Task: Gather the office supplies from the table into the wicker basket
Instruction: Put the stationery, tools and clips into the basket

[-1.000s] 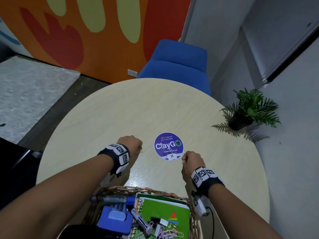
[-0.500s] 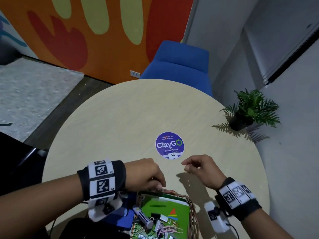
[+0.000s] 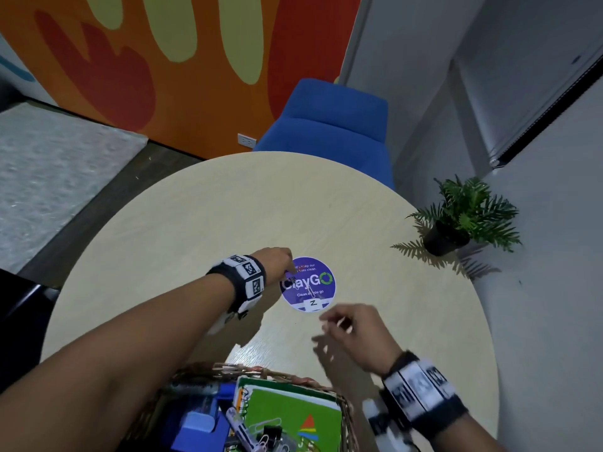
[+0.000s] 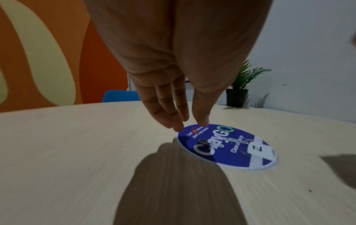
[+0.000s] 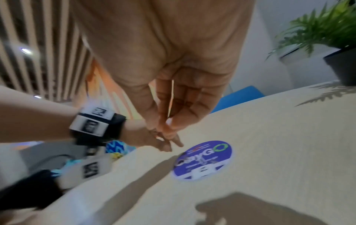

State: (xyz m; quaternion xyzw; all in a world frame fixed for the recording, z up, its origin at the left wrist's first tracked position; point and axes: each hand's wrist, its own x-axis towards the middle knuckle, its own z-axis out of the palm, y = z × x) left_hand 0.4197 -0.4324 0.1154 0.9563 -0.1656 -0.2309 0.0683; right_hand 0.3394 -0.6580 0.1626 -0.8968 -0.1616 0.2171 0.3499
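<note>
- Fingertips (image 4: pixel 178 127) of our left hand (image 3: pixel 277 261) are reaching down straight and close together at the upper-left edge of the round purple sticker (image 3: pixel 307 283); they are holding nothing yet.
- Our right hand (image 3: pixel 354 331) is hovering lower right of the sticker, blurred, thumb pressed to the fingers; whether something thin is pinched there we cannot tell.
- Small paper clips (image 4: pixel 239 140) are lying flat on the sticker at centre frame, one reddish near its top edge; these look like the last supplies outside the basket.
- Wicker basket (image 3: pixel 261 373) is sitting at the bottom centre, already carrying a green spiral notebook (image 3: pixel 290 409), a blue stapler-like block (image 3: pixel 199 429), markers and loose clips.
- We are judging the step as a clip pickup: thin wire on slick print calls for sliding it or getting a nail under it, then pinching.
- Table (image 3: pixel 195 223) is pale wood grain, smooth and round; the basket is a coarse brown weave.
</note>
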